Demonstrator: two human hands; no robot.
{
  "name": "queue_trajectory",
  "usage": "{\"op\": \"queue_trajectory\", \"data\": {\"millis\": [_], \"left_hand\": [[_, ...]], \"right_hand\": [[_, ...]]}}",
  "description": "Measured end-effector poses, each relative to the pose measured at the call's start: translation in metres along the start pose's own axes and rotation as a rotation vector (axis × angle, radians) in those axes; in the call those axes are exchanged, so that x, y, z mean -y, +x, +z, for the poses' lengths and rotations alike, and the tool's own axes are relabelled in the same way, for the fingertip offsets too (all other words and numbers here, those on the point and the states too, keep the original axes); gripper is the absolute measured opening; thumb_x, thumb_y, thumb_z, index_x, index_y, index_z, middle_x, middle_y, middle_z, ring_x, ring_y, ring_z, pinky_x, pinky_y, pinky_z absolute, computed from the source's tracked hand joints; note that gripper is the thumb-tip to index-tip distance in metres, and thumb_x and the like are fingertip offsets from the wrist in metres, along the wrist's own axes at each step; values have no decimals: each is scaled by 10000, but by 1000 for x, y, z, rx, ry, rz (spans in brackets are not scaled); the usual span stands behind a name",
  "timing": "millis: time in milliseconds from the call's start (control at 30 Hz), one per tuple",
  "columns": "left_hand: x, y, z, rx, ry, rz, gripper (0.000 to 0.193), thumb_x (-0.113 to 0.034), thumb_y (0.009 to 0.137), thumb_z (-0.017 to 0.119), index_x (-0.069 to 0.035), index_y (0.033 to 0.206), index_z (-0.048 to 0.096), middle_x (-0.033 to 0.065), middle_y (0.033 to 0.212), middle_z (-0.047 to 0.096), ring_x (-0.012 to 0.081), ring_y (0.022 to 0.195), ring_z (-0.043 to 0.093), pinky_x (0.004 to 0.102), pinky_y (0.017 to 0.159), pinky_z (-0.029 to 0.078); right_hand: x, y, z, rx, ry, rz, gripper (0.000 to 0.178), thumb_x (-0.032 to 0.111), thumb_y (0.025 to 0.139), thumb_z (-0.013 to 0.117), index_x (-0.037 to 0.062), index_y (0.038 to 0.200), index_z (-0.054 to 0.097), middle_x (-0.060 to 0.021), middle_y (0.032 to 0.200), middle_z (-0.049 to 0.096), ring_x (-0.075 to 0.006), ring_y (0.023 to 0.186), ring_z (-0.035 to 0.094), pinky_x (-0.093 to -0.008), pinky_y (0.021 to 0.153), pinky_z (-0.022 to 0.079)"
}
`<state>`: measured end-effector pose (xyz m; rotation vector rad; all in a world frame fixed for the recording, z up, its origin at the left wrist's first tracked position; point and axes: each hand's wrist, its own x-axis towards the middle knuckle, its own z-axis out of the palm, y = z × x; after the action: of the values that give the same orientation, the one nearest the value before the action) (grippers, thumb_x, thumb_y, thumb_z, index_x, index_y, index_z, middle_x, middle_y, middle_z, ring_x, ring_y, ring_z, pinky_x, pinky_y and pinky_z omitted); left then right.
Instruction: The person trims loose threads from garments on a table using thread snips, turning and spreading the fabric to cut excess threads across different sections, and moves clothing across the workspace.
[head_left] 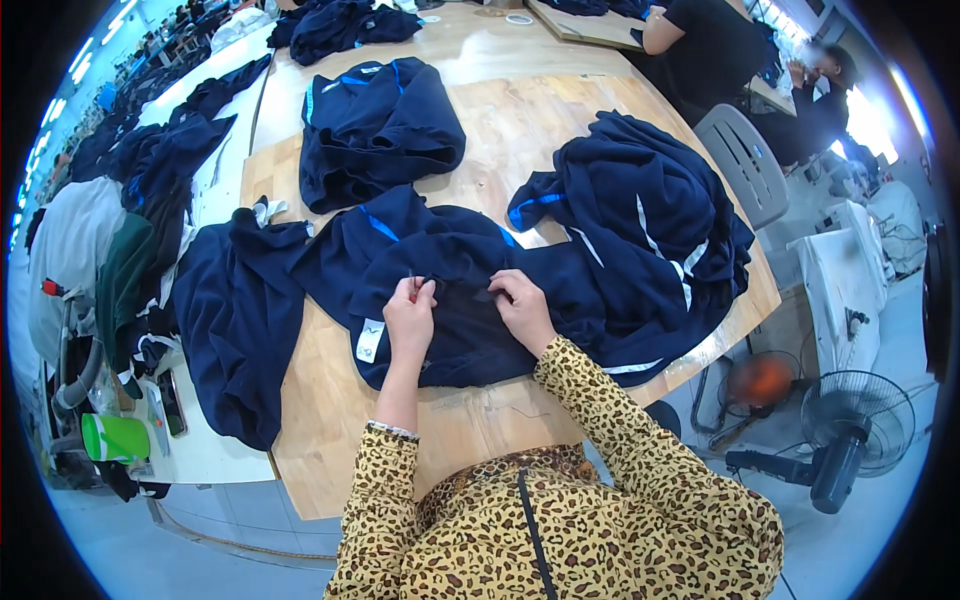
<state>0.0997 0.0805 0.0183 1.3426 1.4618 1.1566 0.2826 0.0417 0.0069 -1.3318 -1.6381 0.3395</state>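
A navy garment (460, 345) with blue strips and a white label (370, 340) lies spread on the wooden table in front of me. Over its middle, my left hand (410, 318) is closed, thumb and fingertips together. A small reddish bit and a thin dark tip show at those fingers, too small to name. To its right, my right hand (524, 310) pinches the dark cloth of the same garment between thumb and fingers. The stretch of cloth between both hands is lightly raised.
Navy garments lie in a pile (640, 200) at the right, a folded stack (380, 125) behind, and a heap (240, 330) at the left. A green container (115, 438) and phone (171, 403) sit lower left. A fan (855, 430) and grey chair (742, 165) stand right; a person (705, 50) works beyond.
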Motion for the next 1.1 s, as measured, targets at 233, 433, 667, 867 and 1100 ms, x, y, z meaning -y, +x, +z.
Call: {"op": "queue_trajectory", "data": {"millis": [233,433,667,867,1100], "left_hand": [[-8,0,-4,53,-193,-209,129,-155,886,598,-26,891,600,20,626,570,58,428,443,205,389,329],[-11,2,-16,97,-492,-333,122,-165,893,580,-43,904,586,23,608,550,62,386,425,206,344,306],[-9,1,-16,94,-553,-333,143,-181,893,588,-43,931,591,33,637,576,64,398,439,202,353,315],[-10,-5,-10,107,-324,-242,181,-173,893,591,-15,976,620,32,681,597,39,410,429,183,365,319],[-12,-6,-7,128,-252,-185,170,-168,893,587,-26,973,630,29,670,594,50,423,457,197,375,339]], "right_hand": [[-3,0,-4,-37,95,81,129,-95,705,549,3,786,574,-117,904,610,-252,795,617,-300,721,498],[-24,-5,-6,-148,617,409,200,-132,719,492,53,755,425,-58,956,562,-89,819,521,-197,742,414],[-5,2,-20,-123,943,594,149,-89,786,495,29,870,532,-87,1116,571,-132,951,547,-251,833,444],[74,-31,-46,-88,69,-59,217,-35,760,647,20,968,622,-142,1038,582,-270,892,611,-306,776,500],[68,-94,-2,115,-73,80,335,121,692,736,-25,981,651,-124,1039,578,-294,985,504,-361,858,428]]}}
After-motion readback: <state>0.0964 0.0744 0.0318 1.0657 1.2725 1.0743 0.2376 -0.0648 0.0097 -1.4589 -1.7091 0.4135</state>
